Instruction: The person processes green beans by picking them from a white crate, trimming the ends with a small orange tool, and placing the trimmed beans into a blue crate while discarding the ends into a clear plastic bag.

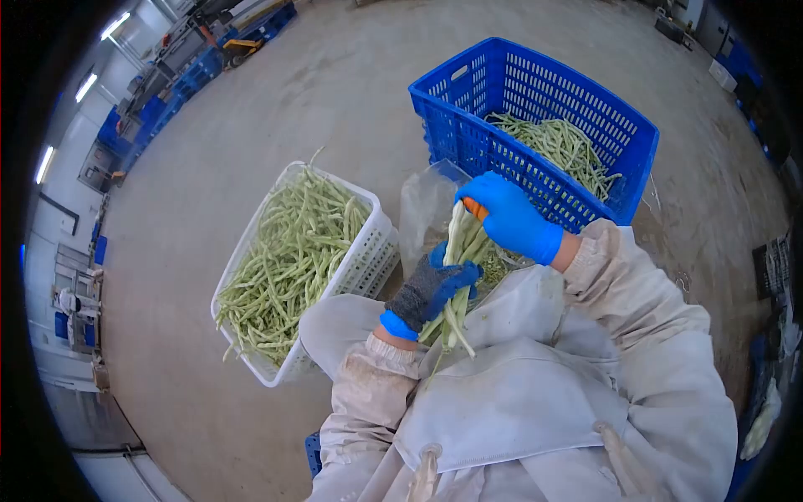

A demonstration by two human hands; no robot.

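My left hand [431, 289], in a grey and blue work glove over a blue one, is closed around a bunch of long green beans [456, 322] above my lap. Their upper ends stick up toward my right hand [520, 219], which wears a blue glove. Its fingers are wrapped round an orange-handled tool [475, 208] at the tops of the beans; the working end cannot be made out. Left of my knee, a white crate [365, 255] is heaped with green beans [288, 259]. Ahead stands a blue crate [535, 171] with more beans [565, 151] in it.
A clear plastic bag [422, 205] lies between the two crates, with small green trimmings [495, 272] beside my hands. Part of a blue plastic stool or crate [314, 452] shows beneath me. Another person [75, 303] is far off at the left, near equipment along the wall.
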